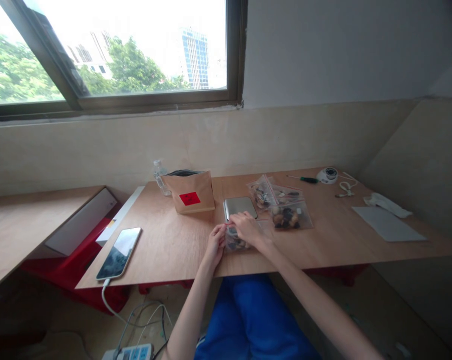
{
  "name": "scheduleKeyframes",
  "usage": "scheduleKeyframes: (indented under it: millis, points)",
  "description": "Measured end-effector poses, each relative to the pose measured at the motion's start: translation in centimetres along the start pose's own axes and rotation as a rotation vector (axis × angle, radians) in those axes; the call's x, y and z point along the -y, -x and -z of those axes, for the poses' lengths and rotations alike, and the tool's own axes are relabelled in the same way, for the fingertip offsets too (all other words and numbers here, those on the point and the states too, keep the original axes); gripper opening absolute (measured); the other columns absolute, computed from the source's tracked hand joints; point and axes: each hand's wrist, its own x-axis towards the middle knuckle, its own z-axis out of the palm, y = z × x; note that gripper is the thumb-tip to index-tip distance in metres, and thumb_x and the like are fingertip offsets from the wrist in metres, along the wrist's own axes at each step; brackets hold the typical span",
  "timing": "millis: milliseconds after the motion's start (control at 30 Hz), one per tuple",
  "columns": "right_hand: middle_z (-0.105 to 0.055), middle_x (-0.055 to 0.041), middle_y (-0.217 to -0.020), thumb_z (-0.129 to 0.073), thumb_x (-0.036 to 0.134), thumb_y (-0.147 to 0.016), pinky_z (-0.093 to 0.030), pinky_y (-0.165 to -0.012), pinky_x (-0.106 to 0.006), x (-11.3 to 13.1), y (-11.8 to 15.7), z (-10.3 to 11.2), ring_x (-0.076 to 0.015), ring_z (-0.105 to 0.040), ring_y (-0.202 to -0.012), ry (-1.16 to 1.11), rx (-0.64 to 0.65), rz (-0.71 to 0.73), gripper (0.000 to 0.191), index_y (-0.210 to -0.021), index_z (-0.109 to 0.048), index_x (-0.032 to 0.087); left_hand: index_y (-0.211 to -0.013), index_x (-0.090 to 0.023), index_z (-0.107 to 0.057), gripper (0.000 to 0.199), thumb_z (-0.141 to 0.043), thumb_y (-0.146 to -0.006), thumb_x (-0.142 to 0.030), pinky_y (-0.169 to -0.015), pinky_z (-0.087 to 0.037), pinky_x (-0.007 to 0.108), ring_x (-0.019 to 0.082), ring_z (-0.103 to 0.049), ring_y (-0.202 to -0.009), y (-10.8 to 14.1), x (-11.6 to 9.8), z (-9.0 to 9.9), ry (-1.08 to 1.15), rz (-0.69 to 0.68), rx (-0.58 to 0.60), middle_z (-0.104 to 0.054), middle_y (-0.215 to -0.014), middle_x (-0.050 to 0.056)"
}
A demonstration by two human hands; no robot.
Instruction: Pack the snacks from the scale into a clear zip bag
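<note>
A small clear zip bag [236,242] with dark pieces inside lies near the table's front edge. Its red-striped top left corner is pinched by my left hand [217,239]. My right hand [246,226] is closed on the same top edge, just right of the left one, and covers part of the bag. Directly behind the hands sits a flat silver scale [241,206]. To the right, several filled zip bags [290,215] overlap, holding brown and black pieces. An open brown paper pouch [191,192] with a red label stands behind and left of my hands.
A phone [119,253] on a white cable lies at the left edge. Behind the pouch is a clear bottle [160,177]. A green screwdriver [308,180], a white dome camera [327,175], a white sheet [388,223] and a white cloth [389,204] lie on the right.
</note>
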Motion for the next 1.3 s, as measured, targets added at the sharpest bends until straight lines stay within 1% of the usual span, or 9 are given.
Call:
scheduleKeyframes:
  millis: [167, 433, 567, 633, 800, 967, 1067, 1167, 1300]
  points:
    - [-0.067, -0.0042, -0.083, -0.047, 0.03, -0.09, -0.033, -0.074, -0.025, -1.7, 0.5, 0.4, -0.0153, -0.06, -0.08, -0.042, 0.071, -0.011, 0.019, -0.088, -0.062, 0.019, -0.075, -0.012, -0.061, 0.033, -0.076, -0.061, -0.037, -0.035, -0.013, 0.013, -0.001, -0.024, -0.04, -0.2, 0.3, -0.2, -0.032, -0.044, -0.065, -0.039, -0.053, -0.008]
    - [-0.07, -0.0017, -0.076, -0.048, 0.017, -0.088, -0.034, -0.073, -0.024, -2.3, 1.1, 0.9, -0.0127, -0.062, -0.069, -0.05, 0.061, 0.02, 0.019, -0.082, -0.066, 0.021, -0.074, -0.013, -0.061, 0.035, -0.076, -0.059, -0.041, -0.036, -0.013, 0.016, 0.0, -0.026, -0.04, 0.2, 0.3, -0.4, -0.12, -0.061, -0.07, -0.039, -0.052, -0.008]
    - [-0.07, -0.0019, -0.076, -0.05, 0.036, -0.088, -0.038, -0.068, -0.022, -3.0, 1.6, 1.0, -0.0147, -0.063, -0.071, -0.078, 0.069, -0.036, 0.022, -0.086, -0.068, 0.024, -0.074, -0.014, -0.061, 0.034, -0.074, -0.061, -0.043, -0.036, -0.013, 0.016, 0.001, -0.026, -0.04, 0.3, 0.4, -0.4, -0.14, -0.09, -0.074, -0.039, -0.052, -0.007]
    - [-0.071, -0.0016, -0.077, -0.049, 0.039, -0.087, -0.039, -0.064, -0.021, -3.6, 1.9, 1.0, -0.0153, -0.064, -0.072, -0.104, 0.089, -0.058, 0.023, -0.088, -0.069, 0.026, -0.074, -0.014, -0.062, 0.034, -0.074, -0.061, -0.042, -0.037, -0.015, 0.016, 0.001, -0.027, -0.04, 0.4, 0.5, -0.5, -0.15, -0.102, -0.072, -0.041, -0.053, -0.007]
    - [-0.071, -0.0019, -0.075, -0.048, 0.034, -0.089, -0.039, -0.063, -0.021, -4.0, 2.2, 0.9, -0.0155, -0.063, -0.071, -0.059, 0.095, -0.061, 0.023, -0.087, -0.07, 0.025, -0.075, -0.014, -0.061, 0.032, -0.074, -0.063, -0.041, -0.038, -0.018, 0.015, 0.001, -0.033, -0.041, 0.3, 0.7, -0.4, -0.145, -0.089, -0.048, -0.046, -0.056, -0.005]
    - [-0.069, -0.0027, -0.076, -0.046, 0.036, -0.089, -0.04, -0.064, -0.022, -3.9, 2.4, 1.0, -0.0158, -0.062, -0.071, -0.048, 0.065, -0.033, 0.025, -0.091, -0.069, 0.026, -0.075, -0.014, -0.06, 0.033, -0.073, -0.063, -0.042, -0.037, -0.014, 0.016, 0.001, -0.028, -0.041, 0.4, 0.7, -0.3, -0.126, -0.111, -0.075, -0.042, -0.054, -0.007]
    - [-0.069, -0.0033, -0.077, -0.047, 0.029, -0.089, -0.041, -0.067, -0.023, -4.6, 2.7, 1.0, -0.0155, -0.062, -0.073, -0.083, 0.075, -0.031, 0.023, -0.088, -0.07, 0.024, -0.074, -0.014, -0.061, 0.034, -0.073, -0.062, -0.043, -0.037, -0.013, 0.016, 0.001, -0.025, -0.041, 0.5, 0.8, -0.4, -0.143, -0.112, -0.096, -0.039, -0.053, -0.007]
    - [-0.07, -0.002, -0.077, -0.047, 0.019, -0.087, -0.041, -0.071, -0.024, -5.1, 3.1, 1.0, -0.0151, -0.063, -0.074, -0.099, 0.073, -0.04, 0.024, -0.083, -0.07, 0.023, -0.075, -0.013, -0.061, 0.034, -0.072, -0.064, -0.043, -0.037, -0.01, 0.017, 0.0, -0.021, -0.041, 0.5, 0.7, -0.6, -0.173, -0.109, -0.065, -0.036, -0.053, -0.007]
    - [-0.071, -0.0008, -0.081, -0.046, 0.022, -0.088, -0.043, -0.071, -0.025, -5.4, 3.5, 1.1, -0.0154, -0.063, -0.074, -0.17, 0.05, -0.017, 0.024, -0.086, -0.07, 0.024, -0.076, -0.013, -0.062, 0.035, -0.072, -0.064, -0.044, -0.037, -0.01, 0.017, 0.001, -0.02, -0.041, 0.6, 0.7, -0.7, -0.188, -0.108, -0.07, -0.034, -0.052, -0.008]
